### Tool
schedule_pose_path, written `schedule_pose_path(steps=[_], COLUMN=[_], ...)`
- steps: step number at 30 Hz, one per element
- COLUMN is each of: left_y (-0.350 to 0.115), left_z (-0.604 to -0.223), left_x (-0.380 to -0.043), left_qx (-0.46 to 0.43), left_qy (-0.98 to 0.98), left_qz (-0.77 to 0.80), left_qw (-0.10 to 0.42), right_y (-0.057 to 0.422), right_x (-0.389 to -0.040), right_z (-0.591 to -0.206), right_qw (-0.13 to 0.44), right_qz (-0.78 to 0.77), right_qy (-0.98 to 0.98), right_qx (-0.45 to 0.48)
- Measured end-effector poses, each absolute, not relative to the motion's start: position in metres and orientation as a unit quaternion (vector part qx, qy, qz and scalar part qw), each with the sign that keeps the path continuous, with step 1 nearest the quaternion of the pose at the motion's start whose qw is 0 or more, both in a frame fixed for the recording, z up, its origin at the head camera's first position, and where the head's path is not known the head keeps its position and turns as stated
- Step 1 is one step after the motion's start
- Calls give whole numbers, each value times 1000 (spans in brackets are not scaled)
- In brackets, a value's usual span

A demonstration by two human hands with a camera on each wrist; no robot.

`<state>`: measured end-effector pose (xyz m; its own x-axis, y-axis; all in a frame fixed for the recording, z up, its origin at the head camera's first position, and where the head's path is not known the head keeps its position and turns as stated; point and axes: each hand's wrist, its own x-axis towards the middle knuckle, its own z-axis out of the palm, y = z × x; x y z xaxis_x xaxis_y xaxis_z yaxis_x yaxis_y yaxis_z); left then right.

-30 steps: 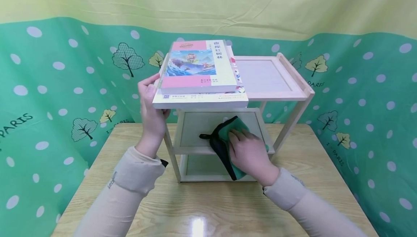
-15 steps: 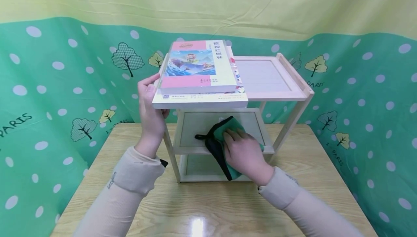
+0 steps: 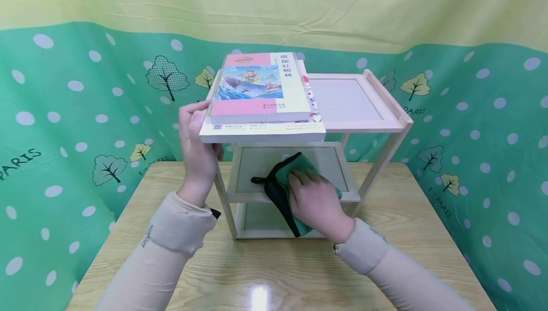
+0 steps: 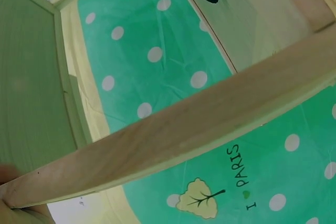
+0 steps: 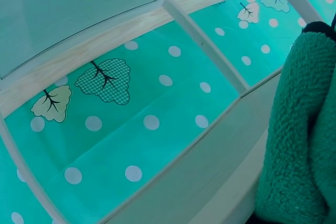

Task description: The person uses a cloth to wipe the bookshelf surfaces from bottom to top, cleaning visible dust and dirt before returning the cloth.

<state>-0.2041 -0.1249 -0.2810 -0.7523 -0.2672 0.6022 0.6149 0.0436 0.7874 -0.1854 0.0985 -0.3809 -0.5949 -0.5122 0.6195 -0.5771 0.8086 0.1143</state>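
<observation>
A green cloth (image 3: pixel 286 173) with black edging and a black loop lies bunched on the middle shelf (image 3: pixel 252 163) of a pale wooden shelf rack (image 3: pixel 382 159). My right hand (image 3: pixel 314 201) grips this cloth and presses it on the shelf, with part of it hanging over the front edge. In the right wrist view the fluffy cloth (image 5: pixel 294 129) fills the right side. My left hand (image 3: pixel 198 154) holds the rack's top left corner, beside a stack of books (image 3: pixel 252 82). Only a bit of that hand (image 4: pixel 23 214) shows in the left wrist view, by a wooden post (image 4: pixel 173 124).
The books cover the left half of the rack's top board (image 3: pixel 342 97). Below the middle shelf is a bottom shelf (image 3: pixel 261 218). The rack stands on a wood-grain table (image 3: pixel 214 273), with a green and yellow printed curtain (image 3: pixel 85 111) behind and at the sides.
My right hand has slid left along the middle shelf, taking the cloth with it. The left hand stays at the rack's corner, and the books have not moved.
</observation>
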Motion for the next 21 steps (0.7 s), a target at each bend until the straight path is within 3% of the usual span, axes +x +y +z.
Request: schedule_pose_path(steps=[21], left_y=[-123], left_z=[-284], left_x=[-206], left_qx=[-134], left_qy=[-624], left_qz=[-701], left_qw=[317], right_y=[82], right_x=[-186], right_z=[-384], right_qw=[343], right_qz=[34], right_qy=[-890], right_qx=[299])
